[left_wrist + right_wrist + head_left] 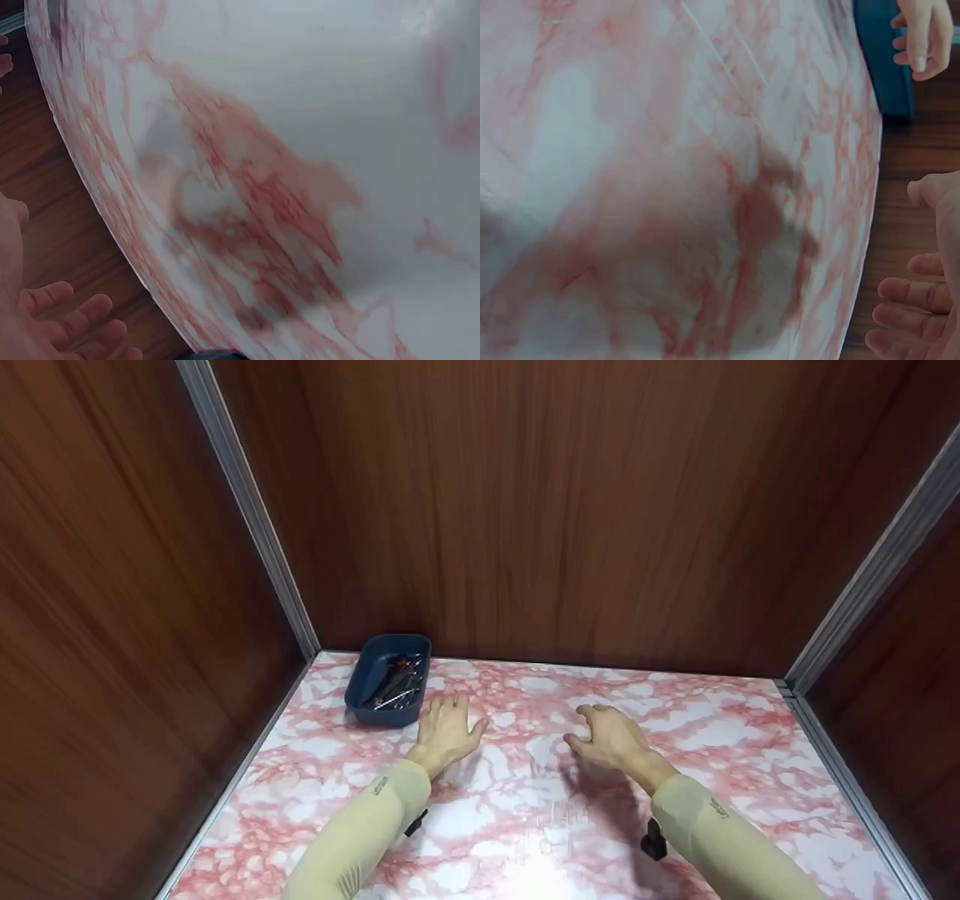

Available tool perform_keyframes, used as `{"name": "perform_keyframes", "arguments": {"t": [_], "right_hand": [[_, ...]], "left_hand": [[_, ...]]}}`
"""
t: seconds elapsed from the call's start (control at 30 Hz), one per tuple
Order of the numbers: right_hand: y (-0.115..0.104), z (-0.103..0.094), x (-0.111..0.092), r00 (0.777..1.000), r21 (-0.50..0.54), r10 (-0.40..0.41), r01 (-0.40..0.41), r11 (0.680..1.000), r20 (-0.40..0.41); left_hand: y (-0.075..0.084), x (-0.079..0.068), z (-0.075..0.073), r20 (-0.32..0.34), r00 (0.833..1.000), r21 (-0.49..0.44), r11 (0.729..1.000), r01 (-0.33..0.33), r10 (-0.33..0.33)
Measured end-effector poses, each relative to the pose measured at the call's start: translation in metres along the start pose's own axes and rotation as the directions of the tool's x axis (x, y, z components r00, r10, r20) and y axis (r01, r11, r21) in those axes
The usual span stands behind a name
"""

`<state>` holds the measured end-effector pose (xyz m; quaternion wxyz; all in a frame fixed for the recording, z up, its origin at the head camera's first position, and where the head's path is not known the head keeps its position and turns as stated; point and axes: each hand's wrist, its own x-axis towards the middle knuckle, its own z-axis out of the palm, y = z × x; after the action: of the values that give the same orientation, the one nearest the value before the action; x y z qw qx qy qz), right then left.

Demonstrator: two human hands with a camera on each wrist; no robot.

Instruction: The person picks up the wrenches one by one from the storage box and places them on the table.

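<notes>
A dark blue plastic tub [361,690] stands at the back left of the table; inside it lies something dark and shiny with orange bits, like clear-wrapped items [397,682], too small to make out. My left hand [444,733] hovers just right of the tub's front corner, fingers spread and holding nothing. To the right, my right hand [613,739] is held above the table, its fingers loosely bent with nothing between them. In the left wrist view the fingers [82,315] of the left hand are spread. The right wrist view shows the right hand's relaxed fingers [911,307].
The table [525,810] has a red-and-white marbled top. Brown wood-grain panels stand at the back [525,510], left [135,622] and right, joined by grey metal posts [247,495]. Glare lies on the table's front middle.
</notes>
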<state>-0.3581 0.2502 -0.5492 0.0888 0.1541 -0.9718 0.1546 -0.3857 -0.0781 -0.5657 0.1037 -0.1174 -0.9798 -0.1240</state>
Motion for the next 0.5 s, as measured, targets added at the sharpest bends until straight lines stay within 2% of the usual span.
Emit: {"name": "perform_keyframes", "arguments": {"t": [0.3,0.5], "right_hand": [[-0.012,0.003,0.011,1.000,-0.018,0.012,-0.012,1.000,0.004],[-0.023,0.004,0.017,1.000,-0.007,0.011,-0.011,1.000,0.011]], "left_hand": [[-0.014,0.004,-0.006,0.016,1.000,0.002,1.000,0.012,-0.012],[-0.030,0.004,-0.010,-0.021,0.999,-0.001,1.000,0.029,-0.029]]}}
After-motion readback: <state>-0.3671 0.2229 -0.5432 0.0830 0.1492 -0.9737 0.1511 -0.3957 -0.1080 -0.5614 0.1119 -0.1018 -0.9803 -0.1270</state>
